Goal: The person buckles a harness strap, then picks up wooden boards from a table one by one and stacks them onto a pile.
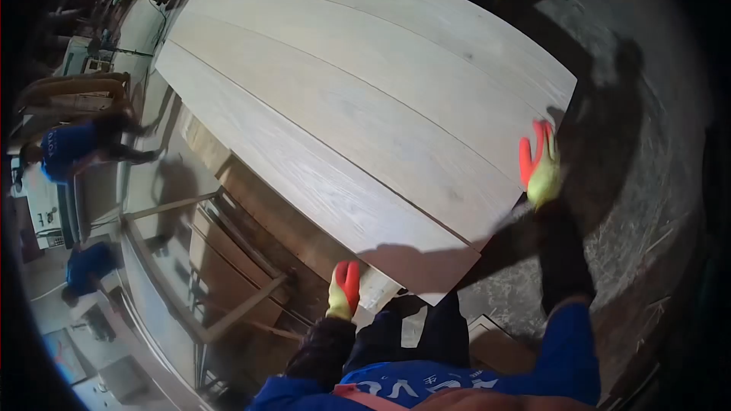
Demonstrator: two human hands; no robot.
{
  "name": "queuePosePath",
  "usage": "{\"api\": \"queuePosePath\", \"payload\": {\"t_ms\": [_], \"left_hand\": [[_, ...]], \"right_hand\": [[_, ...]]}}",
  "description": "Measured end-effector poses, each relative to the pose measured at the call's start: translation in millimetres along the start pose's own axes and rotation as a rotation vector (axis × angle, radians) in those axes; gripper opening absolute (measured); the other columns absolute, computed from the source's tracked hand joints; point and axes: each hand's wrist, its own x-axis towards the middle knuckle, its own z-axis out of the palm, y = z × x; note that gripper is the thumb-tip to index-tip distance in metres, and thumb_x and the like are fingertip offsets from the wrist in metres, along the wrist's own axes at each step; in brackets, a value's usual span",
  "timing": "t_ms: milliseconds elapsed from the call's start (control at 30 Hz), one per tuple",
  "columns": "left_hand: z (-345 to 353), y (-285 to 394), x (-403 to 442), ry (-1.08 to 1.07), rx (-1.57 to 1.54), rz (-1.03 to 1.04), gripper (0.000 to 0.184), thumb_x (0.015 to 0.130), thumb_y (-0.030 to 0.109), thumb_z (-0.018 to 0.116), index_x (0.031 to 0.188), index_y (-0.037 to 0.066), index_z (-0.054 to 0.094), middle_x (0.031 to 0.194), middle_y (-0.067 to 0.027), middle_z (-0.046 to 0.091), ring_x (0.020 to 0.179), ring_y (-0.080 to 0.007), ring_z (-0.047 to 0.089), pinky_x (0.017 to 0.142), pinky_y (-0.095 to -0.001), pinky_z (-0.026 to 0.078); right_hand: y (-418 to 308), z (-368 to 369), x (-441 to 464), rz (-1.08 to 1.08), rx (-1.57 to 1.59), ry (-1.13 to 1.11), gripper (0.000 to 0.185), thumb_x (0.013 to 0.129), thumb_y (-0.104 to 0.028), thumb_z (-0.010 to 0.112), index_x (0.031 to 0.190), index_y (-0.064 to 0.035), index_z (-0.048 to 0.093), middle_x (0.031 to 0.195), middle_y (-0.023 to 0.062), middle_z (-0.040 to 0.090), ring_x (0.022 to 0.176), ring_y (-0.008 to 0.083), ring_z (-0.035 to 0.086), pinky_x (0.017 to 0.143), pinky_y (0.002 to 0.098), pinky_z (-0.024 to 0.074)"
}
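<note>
Stands at the near end of four long, pale, flat wooden boards (327, 106), laid edge to edge ahead of the fingers of both hands. Stretches the right arm well out in a dark sleeve cover; bends the left one closer to the body. Brings the right hand (543, 175), gloved in yellow-green with red finger ends, to the end edge of the boards, with thumb and fingers parted and released; cannot tell whether touching the wood. Holds the left hand (344, 291), gloved alike, just beside the left long edge, with fingers together, empty.

Has scuffed grey floor (662, 205) to the right of the right fingers. Meets a pale, bar-framed rack (245, 307) left of the left fingers, then brown timber (274, 209) ahead of them, filling the space between rack and boards. Shows, farther left and well apart from the fingers, a person in a blue shirt (68, 148) and another in blue (90, 266). Leaves a tan, flat sheet (499, 350) below the right fingers, near the legs.
</note>
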Motion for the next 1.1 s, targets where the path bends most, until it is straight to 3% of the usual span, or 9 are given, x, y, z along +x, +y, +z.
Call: {"api": "queuePosePath", "payload": {"t_ms": [67,200,233,300,400,500,767,1033,1100], "left_hand": [[-29,11,-37,-0.070,0.074,-0.064,0.038,0.095,0.035,0.056,0.107,0.000,0.059,0.095,-0.0144,0.065,0.088,-0.0234,0.060,0.078,-0.0348,0.046],[-94,18,-132,0.032,0.325,-0.405,0.033,0.095,0.033,0.055,0.104,0.001,0.060,0.091,-0.0150,0.064,0.088,-0.0254,0.060,0.078,-0.0351,0.046],[-107,19,-162,0.049,0.343,-0.556,0.031,0.095,0.031,0.054,0.099,0.002,0.061,0.085,-0.0164,0.063,0.082,-0.0282,0.061,0.074,-0.0379,0.046],[-136,-2,-242,0.071,0.415,-0.471,0.030,0.095,0.031,0.053,0.097,0.003,0.062,0.087,-0.0176,0.065,0.083,-0.0299,0.062,0.073,-0.0397,0.047],[-150,-5,-290,0.074,0.381,-0.679,0.030,0.095,0.031,0.053,0.097,0.003,0.062,0.087,-0.0169,0.065,0.083,-0.0294,0.062,0.072,-0.0395,0.047],[-155,-5,-321,0.084,0.337,-0.779,0.030,0.095,0.031,0.053,0.097,0.003,0.062,0.087,-0.0162,0.065,0.083,-0.0289,0.062,0.072,-0.0393,0.047],[-168,-13,-379,0.129,0.193,-0.864,0.030,0.094,0.031,0.054,0.096,0.002,0.061,0.088,-0.0142,0.065,0.082,-0.0276,0.061,0.072,-0.0389,0.048],[-215,-100,-473,0.175,0.075,-0.834,0.030,0.094,0.031,0.054,0.096,0.002,0.061,0.088,-0.0123,0.065,0.081,-0.0262,0.061,0.071,-0.0385,0.048],[-228,-134,-500,0.173,0.071,-0.797,0.030,0.094,0.031,0.055,0.096,0.002,0.061,0.088,-0.0118,0.065,0.081,-0.0259,0.061,0.071,-0.0383,0.048]], "right_hand": [[27,30,48,0.027,-0.239,-0.171,0.051,0.095,-0.028,0.053,0.135,0.0009,0.045,0.139,0.0240,0.046,0.129,0.0407,0.043,0.106,0.0478,0.0352],[45,85,37,-0.049,-0.571,-0.104,0.049,0.096,-0.026,0.050,0.137,0.0002,0.043,0.141,0.0230,0.044,0.133,0.0404,0.038,0.108,0.0489,0.0320],[37,86,41,-0.071,-0.551,-0.105,0.049,0.096,-0.026,0.050,0.137,0.0002,0.043,0.141,0.0230,0.044,0.133,0.0404,0.038,0.108,0.0489,0.0320],[15,66,31,-0.046,-0.481,-0.207,0.048,0.099,-0.028,0.044,0.138,-0.0017,0.043,0.144,0.0212,0.041,0.135,0.0396,0.036,0.109,0.0505,0.0301],[-93,23,-55,-0.147,0.058,-0.514,0.062,0.085,-0.038,0.062,0.133,-0.0013,0.049,0.138,0.0221,0.046,0.131,0.0417,0.038,0.108,0.0566,0.0279],[-165,1,-176,-0.343,0.159,-0.813,0.060,0.081,-0.036,0.067,0.128,-0.0016,0.052,0.143,0.0210,0.040,0.135,0.0439,0.031,0.110,0.0604,0.0237],[-174,4,-184,-0.320,0.114,-0.787,0.061,0.085,-0.036,0.062,0.135,-0.0042,0.049,0.149,0.0170,0.034,0.138,0.0446,0.025,0.111,0.0588,0.0203],[-203,-6,-203,-0.358,-0.131,-0.741,0.061,0.086,-0.037,0.061,0.136,-0.0045,0.047,0.148,0.0162,0.035,0.137,0.0417,0.028,0.111,0.0583,0.0199],[-224,-19,-203,-0.082,-0.150,-0.744,0.049,0.088,-0.034,0.058,0.126,-0.0024,0.056,0.139,0.0191,0.047,0.127,0.0406,0.043,0.106,0.0531,0.0329]]}}
